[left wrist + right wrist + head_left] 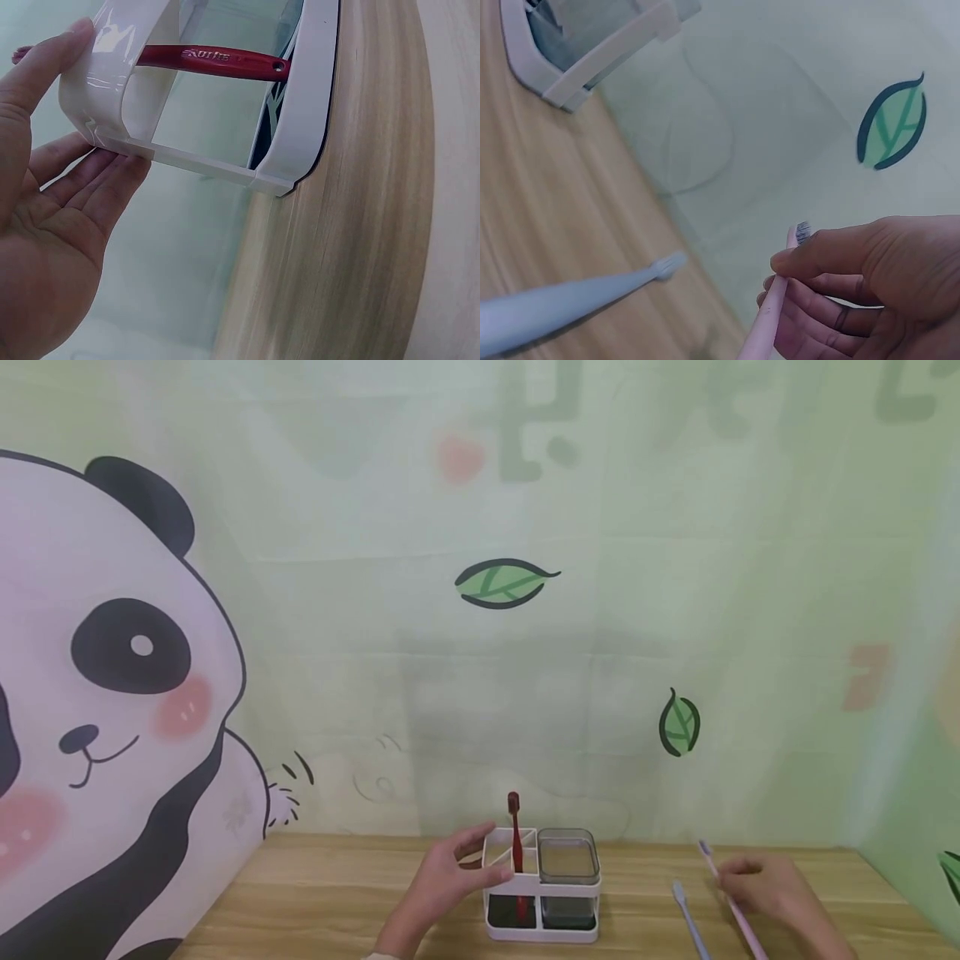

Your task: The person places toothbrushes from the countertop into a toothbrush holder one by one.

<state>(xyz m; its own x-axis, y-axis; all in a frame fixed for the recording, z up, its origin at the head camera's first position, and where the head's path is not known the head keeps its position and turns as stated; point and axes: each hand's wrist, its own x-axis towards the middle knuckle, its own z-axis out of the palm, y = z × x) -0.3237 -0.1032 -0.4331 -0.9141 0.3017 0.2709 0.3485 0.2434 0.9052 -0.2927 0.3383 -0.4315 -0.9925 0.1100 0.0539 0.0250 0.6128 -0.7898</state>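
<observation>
A white toothbrush holder (542,888) stands on the wooden table. My left hand (450,877) grips its left side, thumb at the front rim and fingers behind. Inside its left part a red toothbrush (517,839) stands upright, head up; the left wrist view shows its handle (217,61) reaching down through the frame. A clear grey cup (568,857) fills the right part. My right hand (768,889) pinches a pink toothbrush (769,319) just below its bristles between thumb and fingers. To the left of that hand a blue toothbrush (689,918) lies on the table.
The wooden table (315,902) runs back to a pale green cloth backdrop (337,610) printed with leaves. A large panda print (112,710) covers the left side. The backdrop turns forward along the right edge of the table.
</observation>
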